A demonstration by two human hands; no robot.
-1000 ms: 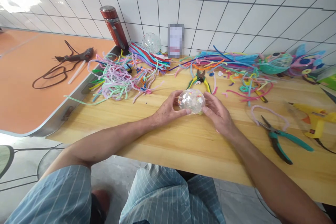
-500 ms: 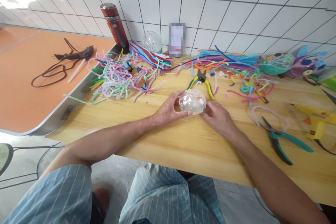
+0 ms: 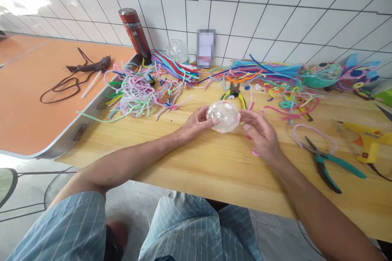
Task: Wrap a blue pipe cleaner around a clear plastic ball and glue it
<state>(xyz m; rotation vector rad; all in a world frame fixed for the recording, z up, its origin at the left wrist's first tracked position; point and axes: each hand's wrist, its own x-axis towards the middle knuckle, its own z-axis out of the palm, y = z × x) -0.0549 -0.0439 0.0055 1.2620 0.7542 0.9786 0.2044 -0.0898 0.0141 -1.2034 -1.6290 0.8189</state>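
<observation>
My left hand (image 3: pixel 197 121) grips a clear plastic ball (image 3: pixel 225 116) from its left side, thumb across the front. Pale and coloured flecks show on the ball. Against its right edge are the fingertips of my right hand (image 3: pixel 260 132), fingers stretched and thumb apart from the ball. Small pink pieces (image 3: pixel 255 153) show beside the right palm; whether they touch it I cannot tell. Just behind the ball lie diagonal cutters with yellow-green handles (image 3: pixel 241 100), partly covered by it.
Tangled pipe cleaners (image 3: pixel 134 94) lie at left, near a red thermos (image 3: pixel 134 34). Another clear ball (image 3: pixel 177 51) and a phone (image 3: pixel 206 48) stand by the wall. On the right are teal-handled pliers (image 3: pixel 344 165), a yellow glue gun (image 3: pixel 370 140) and decorated balls (image 3: pixel 324 75). A dark glue gun (image 3: pixel 92 65) lies on the orange table.
The ball has turned in my left hand, so fewer flecks face me. My right hand has shifted slightly right and opened, its thumb off the ball. Pink pieces now show beside it.
</observation>
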